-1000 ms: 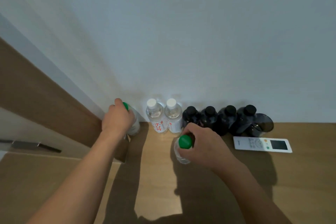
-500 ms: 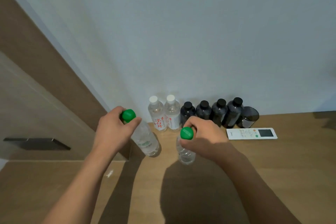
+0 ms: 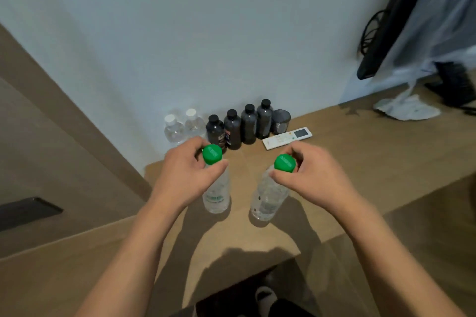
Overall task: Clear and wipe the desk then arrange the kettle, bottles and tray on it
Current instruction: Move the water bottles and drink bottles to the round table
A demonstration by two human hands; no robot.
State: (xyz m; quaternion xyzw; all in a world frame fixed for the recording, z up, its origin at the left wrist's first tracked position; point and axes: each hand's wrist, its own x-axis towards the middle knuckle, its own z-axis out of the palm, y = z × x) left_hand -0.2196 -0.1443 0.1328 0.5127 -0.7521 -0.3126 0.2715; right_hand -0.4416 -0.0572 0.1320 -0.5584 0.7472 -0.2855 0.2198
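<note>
The person is holding two clear water bottles with green caps, one in each hand, above the near part of the wooden desk (image 3: 360, 162). The left hand (image 3: 180, 177) is gripping the left green-capped bottle (image 3: 216, 195) at its neck, with the fingers and thumb curling round just below the cap, so the cap is showing above the hand and the clear body is hanging below and to the right of the palm. The right hand (image 3: 314, 177) is gripping the right green-capped bottle (image 3: 268, 198) the same way, its body slanting down and to the left of the palm. The two bottles are sitting near each other between the hands, tilted slightly; whether their bases are touching the desk cannot be told.

Beyond the hands, against the wall, two white-capped clear bottles (image 3: 183, 128) are standing side by side, and just to their right four dark bottles with black caps (image 3: 240, 126) are standing in a row. A dark tumbler (image 3: 281, 121) is standing at the right end of that row, and a white remote control (image 3: 287, 137) is lying just in front of it. Far to the right, a crumpled white cloth (image 3: 407, 108) is lying on the desk.
</note>
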